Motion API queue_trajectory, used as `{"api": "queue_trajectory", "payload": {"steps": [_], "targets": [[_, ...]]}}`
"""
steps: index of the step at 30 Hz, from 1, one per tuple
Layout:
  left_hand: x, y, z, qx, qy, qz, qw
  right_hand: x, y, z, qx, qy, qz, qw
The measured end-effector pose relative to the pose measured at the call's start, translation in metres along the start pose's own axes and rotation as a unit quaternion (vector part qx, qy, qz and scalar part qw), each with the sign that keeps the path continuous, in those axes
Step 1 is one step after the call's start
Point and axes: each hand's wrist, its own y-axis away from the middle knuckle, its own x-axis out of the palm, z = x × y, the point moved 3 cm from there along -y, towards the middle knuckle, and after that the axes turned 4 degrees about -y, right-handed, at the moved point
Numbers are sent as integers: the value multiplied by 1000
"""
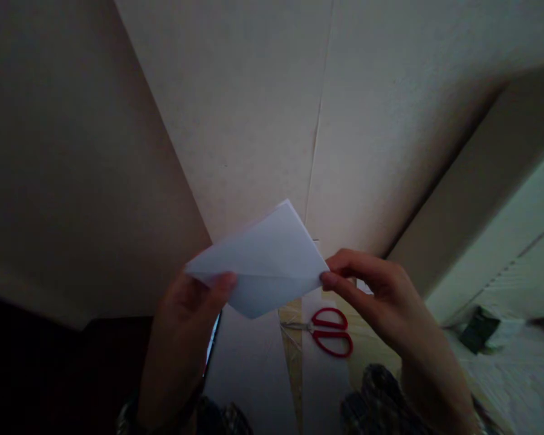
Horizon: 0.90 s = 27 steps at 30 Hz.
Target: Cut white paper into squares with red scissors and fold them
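Observation:
A folded sheet of white paper [267, 254] is held up in the air between both hands, with a crease running across it. My left hand [185, 320] grips its left side, thumb on the near face and fingers behind. At the right corner, my right hand [381, 296] pinches the paper between thumb and fingertips. Below the paper lies a pair of scissors with red handles [333, 333], blades pointing left, partly on a white paper strip [321, 374].
A larger white sheet [249, 368] lies on the yellowish tabletop [360, 356], with a dark-edged device [212, 344] by its left side. Walls [254, 121] rise close ahead and at the left. To the right, a dark green packet [479, 329] rests on a pale surface.

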Motion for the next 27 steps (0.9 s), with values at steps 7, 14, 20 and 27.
{"api": "queue_trajectory", "payload": {"steps": [7,14,20,27], "targets": [[10,0,0,-70,36,31,996,3,1,4,-38,7,-53,998],[12,6,-5,-72,42,17,996,4,7,8,-17,-17,-96,995],[16,9,-7,-63,61,11,996,3,6,7,18,-50,-116,992],[15,9,-9,-72,42,7,996,3,6,6,63,-82,-96,990]]}}
